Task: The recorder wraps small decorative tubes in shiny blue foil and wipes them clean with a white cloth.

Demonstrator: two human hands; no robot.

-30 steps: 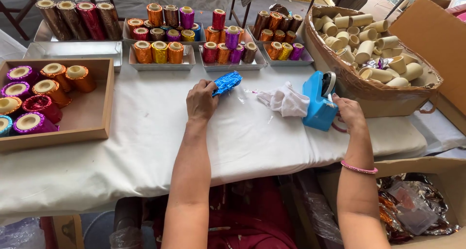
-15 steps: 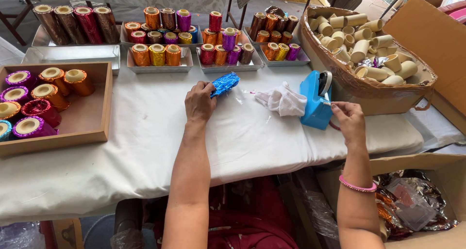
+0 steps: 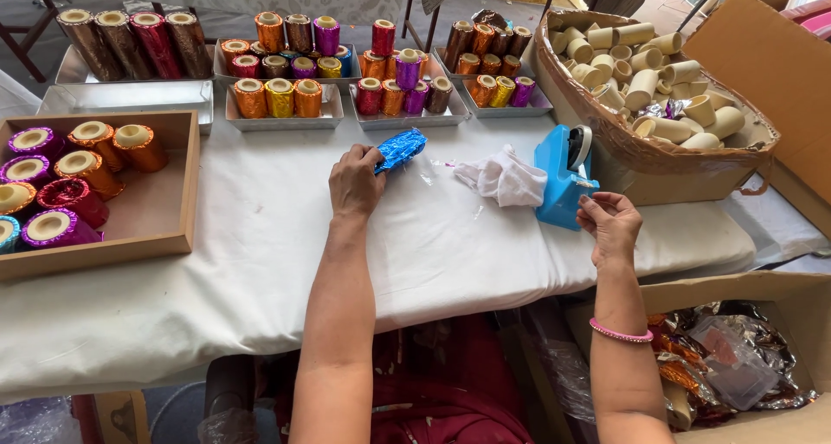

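My right hand [image 3: 610, 223] has come off the blue tape dispenser [image 3: 563, 177], fingers pinched, tape not visible; left hand [image 3: 357, 183] still grips the blue foil roll [image 3: 400, 148] on the table [image 3: 260, 236].

Bright even daylight, soft shadows, sharp focus

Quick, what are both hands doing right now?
Left hand: closed on the blue foil-wrapped roll.
Right hand: fingers pinched beside the blue tape dispenser; contents cannot be told.
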